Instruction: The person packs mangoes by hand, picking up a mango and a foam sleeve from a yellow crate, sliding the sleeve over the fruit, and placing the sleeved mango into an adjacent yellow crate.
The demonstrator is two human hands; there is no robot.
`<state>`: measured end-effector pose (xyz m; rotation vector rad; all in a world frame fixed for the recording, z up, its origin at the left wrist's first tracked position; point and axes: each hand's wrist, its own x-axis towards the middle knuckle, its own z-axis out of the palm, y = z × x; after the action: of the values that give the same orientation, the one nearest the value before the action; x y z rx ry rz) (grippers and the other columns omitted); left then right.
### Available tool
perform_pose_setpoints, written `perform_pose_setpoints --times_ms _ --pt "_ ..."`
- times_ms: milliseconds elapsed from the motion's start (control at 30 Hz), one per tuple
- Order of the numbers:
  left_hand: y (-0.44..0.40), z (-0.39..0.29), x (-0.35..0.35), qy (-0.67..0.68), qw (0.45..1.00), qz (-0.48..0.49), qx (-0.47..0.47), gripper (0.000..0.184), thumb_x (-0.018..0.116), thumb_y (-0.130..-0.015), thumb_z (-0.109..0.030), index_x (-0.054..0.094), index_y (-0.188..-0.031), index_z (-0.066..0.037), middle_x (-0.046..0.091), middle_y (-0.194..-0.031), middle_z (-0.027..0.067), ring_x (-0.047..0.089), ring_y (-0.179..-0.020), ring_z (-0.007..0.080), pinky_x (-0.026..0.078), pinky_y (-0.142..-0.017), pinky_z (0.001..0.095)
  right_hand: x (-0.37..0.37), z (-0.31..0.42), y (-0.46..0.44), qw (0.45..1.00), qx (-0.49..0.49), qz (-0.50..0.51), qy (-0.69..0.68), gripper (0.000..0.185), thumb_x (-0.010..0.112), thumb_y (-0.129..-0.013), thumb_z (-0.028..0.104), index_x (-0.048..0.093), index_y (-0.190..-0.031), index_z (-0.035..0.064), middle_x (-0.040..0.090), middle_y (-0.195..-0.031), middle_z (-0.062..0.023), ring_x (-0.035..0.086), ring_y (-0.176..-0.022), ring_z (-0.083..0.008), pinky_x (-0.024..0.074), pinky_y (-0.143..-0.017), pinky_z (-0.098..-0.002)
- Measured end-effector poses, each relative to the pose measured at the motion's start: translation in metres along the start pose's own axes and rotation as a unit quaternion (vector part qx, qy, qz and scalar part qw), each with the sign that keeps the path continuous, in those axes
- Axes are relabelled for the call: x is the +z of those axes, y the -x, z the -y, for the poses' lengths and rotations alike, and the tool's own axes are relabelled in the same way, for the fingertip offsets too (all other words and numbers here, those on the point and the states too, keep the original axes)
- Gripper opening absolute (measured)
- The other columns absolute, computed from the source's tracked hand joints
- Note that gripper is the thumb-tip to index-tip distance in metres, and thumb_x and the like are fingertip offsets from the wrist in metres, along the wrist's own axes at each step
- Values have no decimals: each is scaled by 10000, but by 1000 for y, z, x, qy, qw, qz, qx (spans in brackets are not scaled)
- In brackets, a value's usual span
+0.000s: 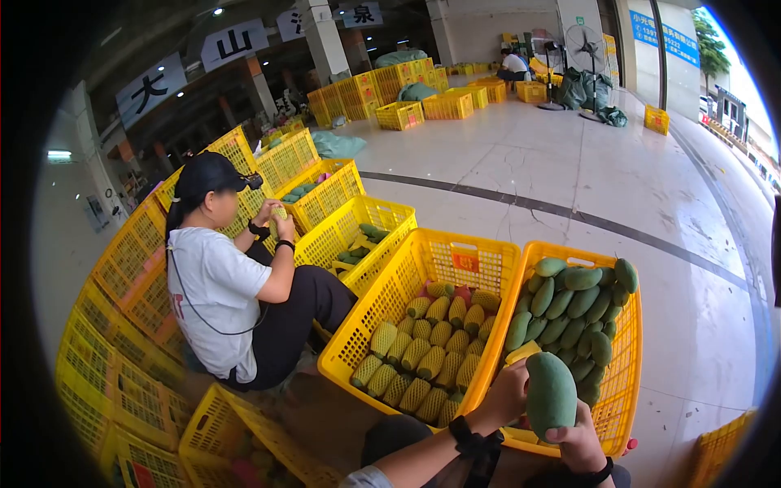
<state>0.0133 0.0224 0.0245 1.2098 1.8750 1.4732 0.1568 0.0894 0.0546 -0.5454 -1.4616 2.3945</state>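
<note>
A large green mango (551, 395) is upright above the near end of the right crate. My right hand (579, 439) grips its lower end, fingers wrapped round it. At the mango's left is my left hand (506, 397), its fingers partly hidden behind the fruit, with a bit of yellow material (522, 353) showing just above. Bare green mangoes (581, 302) fill the back of the right yellow crate (622, 390). In the yellow crate (390, 305) beside it, mangoes in yellow foam net sleeves (415, 352) lie in rows.
A co-worker (220, 285) in a white shirt sits at the left, holding a netted fruit. Stacked yellow crates (122, 325) stand behind them. Another crate (244, 439) is at the lower left. Farther back are standing fans (584, 49), crates and a distant person (514, 67).
</note>
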Motion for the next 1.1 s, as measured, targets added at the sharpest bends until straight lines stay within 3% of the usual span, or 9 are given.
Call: perform_pose_setpoints --times_ms 67,133,200,267,333,400,733,1000,1100 --pt "2 0 -3 -113 969 -7 219 218 591 -733 -121 572 -930 -31 598 -795 112 571 -672 157 457 -615 278 5 -5 -1 1000 6 15 -23 684 688 -521 143 440 -1134 -33 524 -996 -66 501 -908 -155 383 -836 -266" --pt "3 -6 -6 -58 978 -25 201 200 612 -714 -130 582 -883 -29 587 -772 118 579 -679 146 464 -618 274 12 -1 0 999 -5 -2 -36 609 683 -529 123 477 -1077 -43 544 -950 -65 520 -866 -149 404 -801 -262" --pt "1 -8 -12 -61 993 48 -93 113 561 -763 -110 578 -848 -36 590 -845 138 576 -807 206 455 -671 273 16 6 1 996 -15 -84 21 514 669 -538 92 511 -1006 -52 566 -878 -66 540 -801 -141 426 -750 -248" --pt "-1 19 -11 115 988 33 -97 137 489 -839 -117 569 -922 -43 593 -890 91 574 -851 152 465 -721 259 17 5 -2 992 -51 -112 37 432 653 -548 67 528 -943 -56 579 -820 -79 568 -724 -152 448 -686 -244" --pt "-3 32 -12 568 769 5 -295 200 404 -895 -140 522 -997 -15 574 -945 53 567 -858 120 464 -756 249 13 4 -2 994 -15 -108 -7 425 639 -559 62 517 -949 -58 583 -815 -98 586 -693 -177 459 -645 -251" --pt "-8 37 -12 589 756 6 -286 253 376 -912 -184 479 -1039 9 558 -973 53 569 -864 134 465 -778 252 12 1 -3 994 -13 -105 -15 428 628 -562 58 504 -956 -56 583 -804 -106 596 -667 -190 466 -589 -247" --pt "-13 14 -5 307 944 54 -110 334 555 -831 -315 531 -937 0 582 -798 16 554 -667 59 446 -569 202 4 2 1 991 -39 -106 -73 544 643 -528 256 492 -958 -40 570 -784 -107 596 -633 -190 452 -484 -236" --pt "-13 6 -25 260 957 -31 -121 233 616 -775 -199 612 -858 19 626 -766 63 582 -654 96 447 -582 218 -1 7 4 993 66 -32 92 391 672 -516 40 555 -881 -39 586 -726 -61 556 -600 -108 428 -494 -211" --pt "-6 -1 -21 -108 982 -106 110 224 599 -767 -165 592 -881 28 603 -748 171 609 -613 229 459 -521 274 0 4 0 982 86 -62 155 346 705 -542 80 562 -834 -37 574 -662 -50 529 -529 -85 409 -462 -195"
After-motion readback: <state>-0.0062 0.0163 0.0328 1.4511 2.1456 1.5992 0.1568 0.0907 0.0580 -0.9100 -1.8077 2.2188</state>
